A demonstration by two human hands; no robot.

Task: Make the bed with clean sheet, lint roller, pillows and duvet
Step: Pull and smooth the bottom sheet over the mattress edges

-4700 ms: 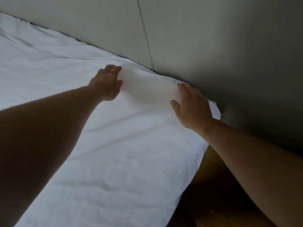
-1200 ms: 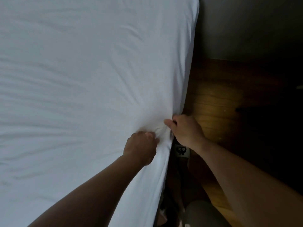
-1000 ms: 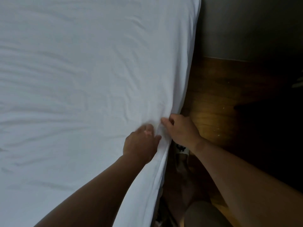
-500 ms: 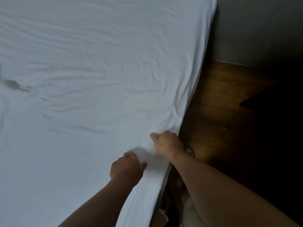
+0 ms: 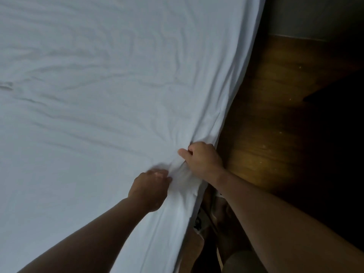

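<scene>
Dim room seen down over your own arms: bed [image 5: 239, 107] to the left, floor [image 5: 275, 134] to the right.

1. Forearms: bare, entering from the bottom edge. The left one lies in shadow and the right one is paler.
2. Left hand [image 5: 150, 191]: on top of the bed, near its right edge. The fingers curl into the cloth and the grip is closed on a soft ridge of it. The fingertips are blurred.
3. Right hand [image 5: 202, 161]: just beyond the left hand, at the very edge of the bed. The grip is clamped on a gathered fistful of cloth, with the thumb poking out leftward. The two hands are near each other but apart, with a puckered fold between them.
4. Sheet [image 5: 98, 95]: white, matte, thin cloth. It is spread over the whole top of the bed and hangs down the right side. Fine creases fan out from the right hand's gather. Longer, shallow wrinkles cross the farther stretch.
5. Small pale item [image 5: 197, 223]: below the bed edge, beside your right forearm. It bears a black mark that is too small and too dark to read.
6. Floor: wooden boards, warm brown, with a faint sheen, a yellowish patch of light and a few pale specks. Its right part is lost in deep shadow.
7. Wall [image 5: 315, 16]: plain grey and smooth. It meets the floor at the top right, past the far end of the bed.
</scene>
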